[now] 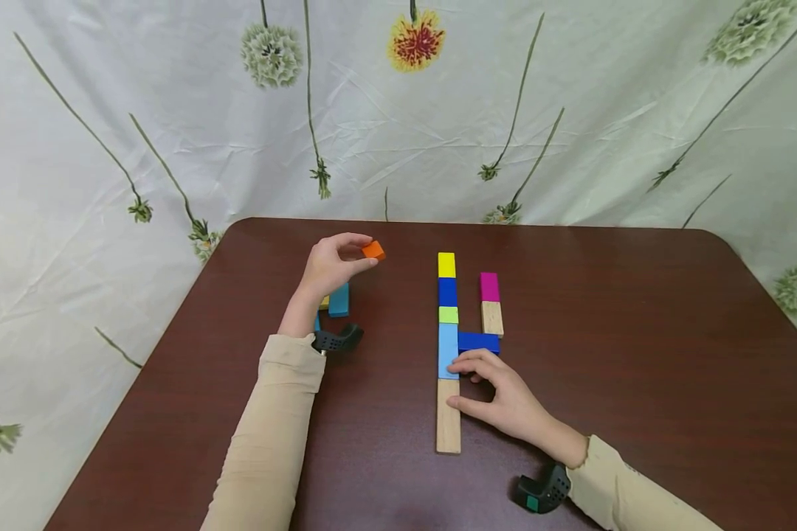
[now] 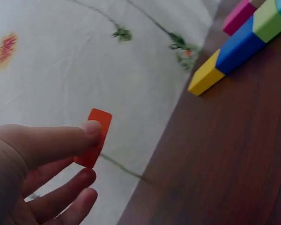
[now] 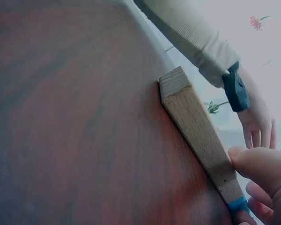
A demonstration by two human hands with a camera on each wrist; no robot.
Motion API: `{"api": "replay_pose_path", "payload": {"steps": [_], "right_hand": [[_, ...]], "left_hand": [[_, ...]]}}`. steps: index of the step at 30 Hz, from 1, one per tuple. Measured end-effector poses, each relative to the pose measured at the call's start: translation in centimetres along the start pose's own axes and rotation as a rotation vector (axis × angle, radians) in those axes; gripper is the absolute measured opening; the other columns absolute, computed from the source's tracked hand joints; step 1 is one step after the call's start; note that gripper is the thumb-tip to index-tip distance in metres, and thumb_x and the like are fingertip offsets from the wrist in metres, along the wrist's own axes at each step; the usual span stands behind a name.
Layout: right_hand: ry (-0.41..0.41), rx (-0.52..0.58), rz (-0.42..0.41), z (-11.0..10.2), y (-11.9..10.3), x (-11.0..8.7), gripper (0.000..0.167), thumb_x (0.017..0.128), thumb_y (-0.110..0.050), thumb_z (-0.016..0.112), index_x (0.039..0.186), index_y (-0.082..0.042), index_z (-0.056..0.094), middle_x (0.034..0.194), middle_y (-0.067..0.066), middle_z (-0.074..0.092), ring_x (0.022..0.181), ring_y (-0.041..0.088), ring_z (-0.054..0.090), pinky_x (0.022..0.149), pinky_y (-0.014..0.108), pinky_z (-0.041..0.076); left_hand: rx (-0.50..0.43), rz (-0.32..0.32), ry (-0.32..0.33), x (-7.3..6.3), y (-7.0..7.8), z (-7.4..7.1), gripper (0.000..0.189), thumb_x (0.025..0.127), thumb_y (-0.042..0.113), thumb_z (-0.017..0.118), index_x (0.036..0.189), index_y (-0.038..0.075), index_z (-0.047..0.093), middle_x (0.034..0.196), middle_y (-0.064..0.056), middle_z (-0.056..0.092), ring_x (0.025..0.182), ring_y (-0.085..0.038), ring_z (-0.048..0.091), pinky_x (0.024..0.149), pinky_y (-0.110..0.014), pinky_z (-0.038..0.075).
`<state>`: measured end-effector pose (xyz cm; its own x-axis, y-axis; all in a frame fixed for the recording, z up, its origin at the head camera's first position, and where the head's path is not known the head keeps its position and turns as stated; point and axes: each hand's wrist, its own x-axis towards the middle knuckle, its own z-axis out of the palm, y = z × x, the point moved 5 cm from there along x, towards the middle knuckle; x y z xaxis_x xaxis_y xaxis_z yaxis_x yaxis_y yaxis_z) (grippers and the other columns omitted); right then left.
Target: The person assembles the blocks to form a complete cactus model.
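Note:
My left hand (image 1: 330, 264) pinches an orange block (image 1: 375, 251) between thumb and fingers, near the far edge of the table. In the left wrist view the thumb lies across the face of that small block. A row of blocks runs away from me at mid-table: a plain wood block (image 1: 448, 428) nearest, then light blue (image 1: 447, 343), light green (image 1: 448, 315), dark blue (image 1: 447, 292) and yellow (image 1: 446, 265). At the near part of the row is my right hand (image 1: 505, 394), its thumb touching the wood block and its fingertips at the light blue one.
Right of the row, another dark blue block (image 1: 480, 342) lies crosswise against it. Beyond stand a magenta block (image 1: 489, 287) and a short wood block (image 1: 492, 318), end to end. Teal (image 1: 339, 301) and yellow blocks lie partly hidden by the left wrist. A flowered cloth (image 1: 372, 110) hangs behind the table.

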<state>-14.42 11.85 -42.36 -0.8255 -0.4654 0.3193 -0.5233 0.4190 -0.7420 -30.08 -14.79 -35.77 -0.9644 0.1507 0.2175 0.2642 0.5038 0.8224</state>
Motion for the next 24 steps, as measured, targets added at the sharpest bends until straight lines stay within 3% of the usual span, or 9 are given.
{"api": "replay_pose_path", "payload": {"steps": [7,19,24], "right_hand": [[-0.008,-0.002,0.006,0.0,0.0,-0.1,0.037,0.079,-0.026,0.077,0.112,-0.017,0.065,0.116,-0.007,0.055,0.101,0.010,0.054,0.082,0.026,0.047],[-0.005,-0.019,0.002,0.0,-0.1,0.1,0.037,0.079,-0.027,0.077,0.113,-0.017,0.065,0.116,-0.006,0.055,0.100,0.010,0.054,0.082,0.026,0.048],[-0.008,-0.023,0.006,0.0,0.0,0.0,0.037,0.079,-0.027,0.077,0.113,-0.017,0.065,0.117,-0.006,0.055,0.100,0.010,0.054,0.082,0.026,0.048]], "left_hand": [[-0.050,0.006,-0.026,2.2,0.9,2.5,0.038,0.082,0.020,0.075,0.117,0.008,0.065,0.113,-0.008,0.063,0.095,-0.022,0.059,0.080,-0.035,0.049],[-0.109,-0.042,-0.019,5.4,2.1,4.6,0.039,0.083,0.015,0.073,0.119,0.008,0.064,0.116,-0.007,0.061,0.101,-0.022,0.057,0.085,-0.034,0.048],[-0.092,-0.058,-0.025,6.5,1.9,5.6,0.038,0.084,0.012,0.072,0.121,0.006,0.063,0.117,-0.009,0.060,0.102,-0.024,0.056,0.085,-0.034,0.048]]}}
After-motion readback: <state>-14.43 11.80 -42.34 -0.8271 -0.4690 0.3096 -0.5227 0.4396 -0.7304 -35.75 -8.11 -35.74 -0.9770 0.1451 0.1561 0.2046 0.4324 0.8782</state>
